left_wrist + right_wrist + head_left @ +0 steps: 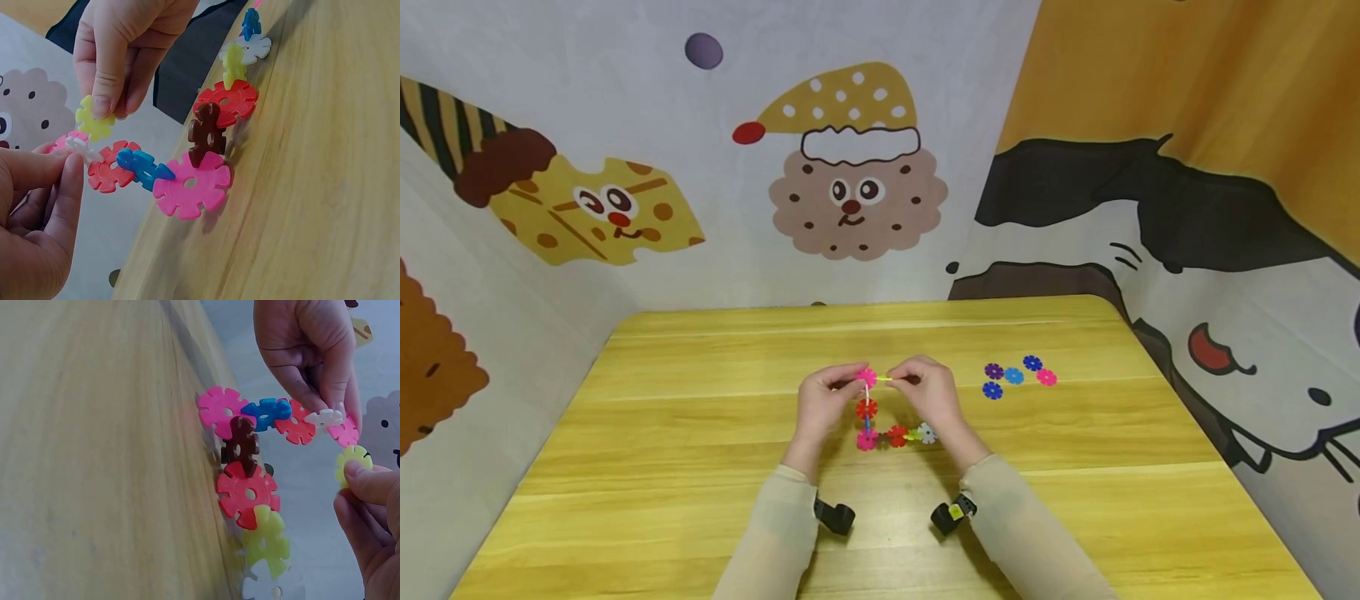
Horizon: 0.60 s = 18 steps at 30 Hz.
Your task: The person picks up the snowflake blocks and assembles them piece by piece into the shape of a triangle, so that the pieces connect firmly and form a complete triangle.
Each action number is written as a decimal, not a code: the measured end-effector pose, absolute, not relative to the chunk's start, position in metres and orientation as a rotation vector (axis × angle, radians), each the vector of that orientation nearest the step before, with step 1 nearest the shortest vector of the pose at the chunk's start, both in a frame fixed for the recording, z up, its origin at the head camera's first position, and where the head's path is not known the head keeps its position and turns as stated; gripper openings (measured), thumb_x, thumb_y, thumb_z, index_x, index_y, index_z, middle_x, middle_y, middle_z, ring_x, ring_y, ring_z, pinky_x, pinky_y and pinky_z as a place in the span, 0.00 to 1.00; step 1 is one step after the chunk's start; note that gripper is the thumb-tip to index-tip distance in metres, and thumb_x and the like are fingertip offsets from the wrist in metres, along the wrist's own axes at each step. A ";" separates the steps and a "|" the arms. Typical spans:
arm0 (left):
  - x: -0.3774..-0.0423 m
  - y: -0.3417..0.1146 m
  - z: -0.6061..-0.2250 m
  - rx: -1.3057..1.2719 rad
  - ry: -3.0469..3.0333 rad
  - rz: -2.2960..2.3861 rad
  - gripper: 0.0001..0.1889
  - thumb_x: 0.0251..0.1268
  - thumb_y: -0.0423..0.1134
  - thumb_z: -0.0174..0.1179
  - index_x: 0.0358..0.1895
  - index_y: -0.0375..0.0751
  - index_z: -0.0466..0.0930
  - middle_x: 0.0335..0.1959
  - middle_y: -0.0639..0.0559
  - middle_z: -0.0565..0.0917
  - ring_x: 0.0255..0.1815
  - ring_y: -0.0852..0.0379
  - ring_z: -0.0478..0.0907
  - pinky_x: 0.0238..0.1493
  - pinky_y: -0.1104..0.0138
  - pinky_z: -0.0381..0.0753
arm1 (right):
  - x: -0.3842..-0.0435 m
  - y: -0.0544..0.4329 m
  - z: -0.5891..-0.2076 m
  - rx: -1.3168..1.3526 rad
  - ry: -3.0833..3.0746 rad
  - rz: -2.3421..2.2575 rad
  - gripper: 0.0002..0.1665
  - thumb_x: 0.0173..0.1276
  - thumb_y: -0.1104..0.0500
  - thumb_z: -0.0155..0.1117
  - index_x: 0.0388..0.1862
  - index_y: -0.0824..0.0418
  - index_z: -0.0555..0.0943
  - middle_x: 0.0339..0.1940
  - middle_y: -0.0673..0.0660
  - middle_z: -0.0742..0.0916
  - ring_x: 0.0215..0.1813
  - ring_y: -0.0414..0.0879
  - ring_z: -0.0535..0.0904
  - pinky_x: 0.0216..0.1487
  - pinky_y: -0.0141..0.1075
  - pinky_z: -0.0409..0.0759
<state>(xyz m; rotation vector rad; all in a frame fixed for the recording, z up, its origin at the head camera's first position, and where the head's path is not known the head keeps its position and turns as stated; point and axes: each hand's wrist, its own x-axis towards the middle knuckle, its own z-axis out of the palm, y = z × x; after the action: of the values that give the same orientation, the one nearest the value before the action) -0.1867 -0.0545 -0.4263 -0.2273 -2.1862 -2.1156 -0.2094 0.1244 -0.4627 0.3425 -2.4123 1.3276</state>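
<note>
My left hand (pixel 820 404) pinches the end of a chain of interlocked plastic snowflake discs, at a white disc (pixel 325 417) and a pink end disc (pixel 867 377). Thumb and forefinger of my right hand (pixel 931 392) hold a yellow snowflake disc (pixel 94 122), its edge right at the pink end disc. From there the chain runs through a red disc (pixel 295 422) and a blue disc (pixel 145 167) to a pink corner disc (pixel 192 185). Past the corner it turns along the table with brown (pixel 241 447), red, yellow and white discs, partly hidden by my right wrist in the head view.
Several loose discs lie to the right on the wooden table (pixel 700 417): a purple disc (pixel 994 371), a light blue disc (pixel 1013 376), a pink disc (pixel 1047 377) and two dark blue ones. A cartoon-printed curtain (pixel 700 100) hangs behind the table's far edge.
</note>
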 end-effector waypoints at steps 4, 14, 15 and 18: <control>-0.187 -0.055 -0.427 -0.233 -2.181 -2.124 0.12 0.59 0.17 0.63 0.47 0.20 0.82 0.39 0.27 0.84 0.36 0.38 0.84 0.41 0.50 0.84 | -0.209 0.123 -0.466 0.326 -2.405 1.316 0.04 0.56 0.65 0.77 0.29 0.60 0.88 0.30 0.52 0.87 0.32 0.44 0.81 0.35 0.33 0.82; -0.184 -0.056 -0.425 -0.252 -2.189 -2.053 0.12 0.59 0.19 0.64 0.46 0.22 0.84 0.39 0.27 0.84 0.35 0.40 0.81 0.41 0.45 0.83 | -0.206 0.124 -0.471 0.357 -2.353 1.393 0.05 0.57 0.66 0.76 0.32 0.59 0.89 0.32 0.51 0.87 0.34 0.45 0.82 0.37 0.32 0.83; -0.184 -0.056 -0.425 -0.254 -2.187 -2.058 0.12 0.59 0.18 0.63 0.46 0.22 0.83 0.39 0.27 0.84 0.35 0.40 0.81 0.41 0.44 0.83 | -0.206 0.124 -0.471 0.361 -2.349 1.392 0.05 0.57 0.66 0.76 0.32 0.59 0.89 0.32 0.51 0.87 0.34 0.45 0.82 0.37 0.32 0.83; -0.184 -0.055 -0.424 -0.262 -2.189 -2.062 0.12 0.59 0.18 0.63 0.46 0.21 0.83 0.39 0.27 0.84 0.35 0.42 0.81 0.41 0.45 0.83 | -0.206 0.124 -0.470 0.373 -2.340 1.370 0.04 0.57 0.66 0.76 0.32 0.60 0.89 0.32 0.52 0.87 0.34 0.45 0.83 0.37 0.31 0.83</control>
<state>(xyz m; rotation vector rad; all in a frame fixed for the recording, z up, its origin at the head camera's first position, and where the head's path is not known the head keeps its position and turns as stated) -0.1840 -0.0553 -0.4243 -0.2618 -2.1891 -2.0620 -0.2061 0.1236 -0.4698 0.3733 -2.3403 1.3699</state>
